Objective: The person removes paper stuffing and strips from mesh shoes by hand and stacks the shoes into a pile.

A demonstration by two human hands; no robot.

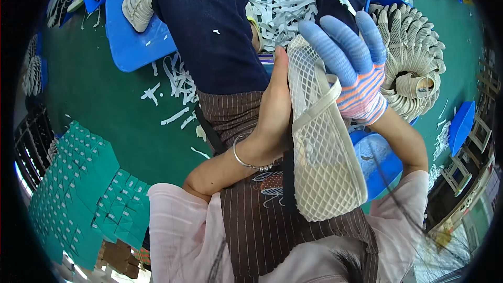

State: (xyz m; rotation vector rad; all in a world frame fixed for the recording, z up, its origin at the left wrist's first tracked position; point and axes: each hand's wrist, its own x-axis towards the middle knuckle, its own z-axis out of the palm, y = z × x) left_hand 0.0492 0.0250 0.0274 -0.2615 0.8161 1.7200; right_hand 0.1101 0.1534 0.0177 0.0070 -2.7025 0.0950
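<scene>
A beige mesh shoe [322, 162] with a strap across it stands between my hands, its long side toward me. My bare left hand [273, 110], with a bracelet at the wrist, grips the shoe along its left side, thumb pointing up. My right hand [356, 68], in a blue and striped knit glove, is at the shoe's right edge by the strap. Its fingers are stretched out and apart; the thumb is hidden. Just above these fingers is a thin white strip [343, 1], in front of my trouser leg; whether it touches the glove I cannot tell.
Many similar beige shoes [411, 47] are packed in a ring at the right, by a blue tub. White strips [283, 5] litter the green floor [126, 110]. A blue plastic seat [133, 36] stands at the upper left. Green boxes [78, 188] are stacked at the lower left.
</scene>
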